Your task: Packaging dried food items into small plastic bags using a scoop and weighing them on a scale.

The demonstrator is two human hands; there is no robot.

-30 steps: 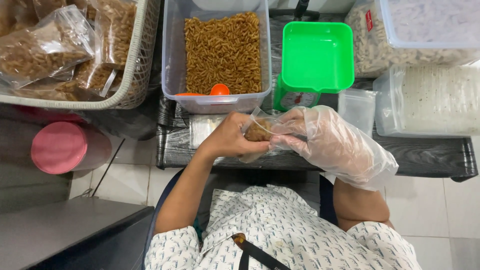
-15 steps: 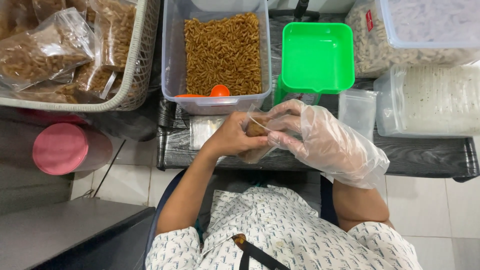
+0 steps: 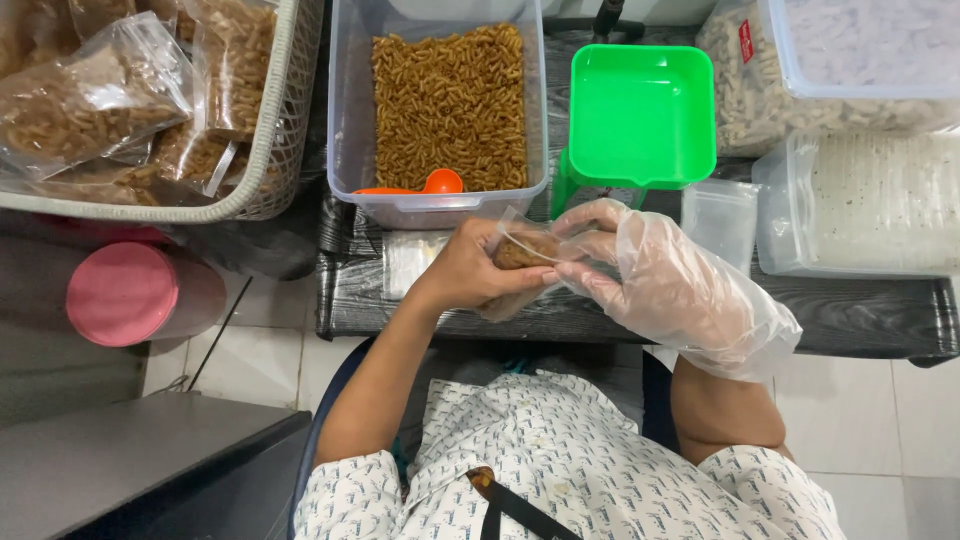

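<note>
From the head view, we saw the bare left hand (image 3: 470, 268) closed around a small clear bag (image 3: 520, 252) of brown snack pieces, held just above the dark table (image 3: 860, 315) near its front edge. The right hand (image 3: 650, 275), in a loose clear plastic glove, pinched the bag's upper edge with its fingertips. Just behind the hands stood a clear tub (image 3: 440, 100) of the same brown pieces with an orange scoop (image 3: 425, 184), and beside it a green scale (image 3: 635, 115).
</note>
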